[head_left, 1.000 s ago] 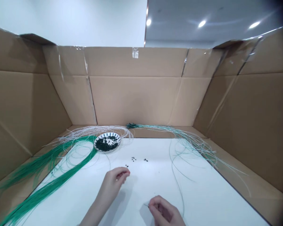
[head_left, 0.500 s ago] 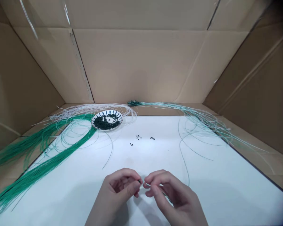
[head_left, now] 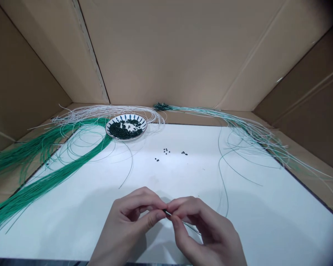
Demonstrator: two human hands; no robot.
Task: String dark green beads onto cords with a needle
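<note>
Near the front of the white board, my left hand (head_left: 137,218) pinches a tiny black bead (head_left: 164,210) between thumb and forefinger. My right hand (head_left: 202,225) is closed on a thin strand (head_left: 191,227), green along its length and pale near the tip. That tip meets the bead; whether it has entered the hole I cannot tell. Fingertips of both hands touch or nearly touch. Beyond them lie several loose black beads (head_left: 166,151) in small groups. A patterned plate (head_left: 144,123) farther back holds many more of these beads.
Long green strands (head_left: 63,168) spread along the left side, with white strands (head_left: 100,110) behind them. A bundle of pale green strands (head_left: 205,111), dark at its knotted end, runs along the back and right. Cardboard walls (head_left: 169,51) enclose the white board (head_left: 80,229).
My hands have come together, and the strand's tip now meets the bead. The view has tilted down, so the board's front edge shows.
</note>
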